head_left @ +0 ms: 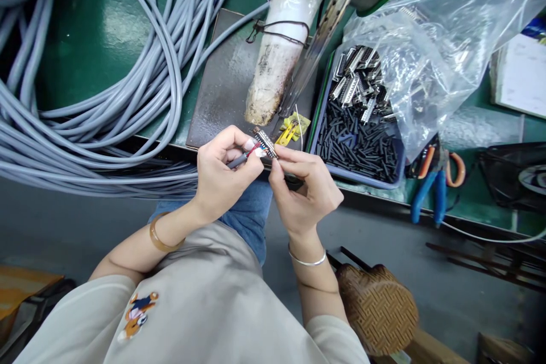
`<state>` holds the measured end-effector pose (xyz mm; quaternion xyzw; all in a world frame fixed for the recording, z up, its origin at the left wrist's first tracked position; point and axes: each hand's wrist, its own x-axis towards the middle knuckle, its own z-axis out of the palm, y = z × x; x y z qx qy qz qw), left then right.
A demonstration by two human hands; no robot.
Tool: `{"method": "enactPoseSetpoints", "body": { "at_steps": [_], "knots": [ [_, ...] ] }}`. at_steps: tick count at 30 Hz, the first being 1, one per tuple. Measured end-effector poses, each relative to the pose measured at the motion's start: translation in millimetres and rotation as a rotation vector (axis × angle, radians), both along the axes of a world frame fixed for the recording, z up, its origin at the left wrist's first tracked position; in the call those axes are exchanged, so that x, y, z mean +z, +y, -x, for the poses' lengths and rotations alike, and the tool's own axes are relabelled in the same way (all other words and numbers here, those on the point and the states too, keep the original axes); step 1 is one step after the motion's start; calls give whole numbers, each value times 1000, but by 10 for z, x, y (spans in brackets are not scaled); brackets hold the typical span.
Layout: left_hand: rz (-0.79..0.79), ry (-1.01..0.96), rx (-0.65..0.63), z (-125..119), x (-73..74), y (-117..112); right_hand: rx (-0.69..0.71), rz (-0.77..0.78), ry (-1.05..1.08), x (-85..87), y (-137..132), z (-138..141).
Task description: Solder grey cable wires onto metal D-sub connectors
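Note:
My left hand (224, 173) is closed in a pinch on the end of a grey cable (237, 161), whose red and coloured wires fan out toward a small metal multi-pin connector (266, 143). My right hand (305, 187) is closed on that connector from the right side, thumb and fingers pressed against it. Both hands hover just over the front edge of the green bench (98, 34), in front of a dark metal plate (226, 85).
A big coil of grey cables (106, 96) fills the left of the bench. A wrapped, scorched tool (279, 51) stands behind the hands. A blue tray (358, 173) holds black sleeves and connectors under a plastic bag (435, 40). Pliers (435, 182) lie at right. A woven stool (377, 307) sits below.

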<state>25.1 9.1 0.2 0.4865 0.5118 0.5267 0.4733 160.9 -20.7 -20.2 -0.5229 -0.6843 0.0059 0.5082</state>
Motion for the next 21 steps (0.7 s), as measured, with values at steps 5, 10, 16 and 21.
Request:
{"method": "enactPoseSetpoints", "body": {
  "at_steps": [5, 10, 16, 21],
  "knots": [
    [-5, -10, 4, -5, 16, -2, 4, -2, -5, 0, -7, -4],
    [-23, 3, -24, 1, 18, 0, 3, -23, -32, -10, -4, -15],
    [-29, 24, -50, 22, 37, 20, 6, -48, -64, 5, 0, -35],
    [-4, 45, -79, 50, 45, 46, 4, -53, -116, 23, 6, -46]
  ]
}}
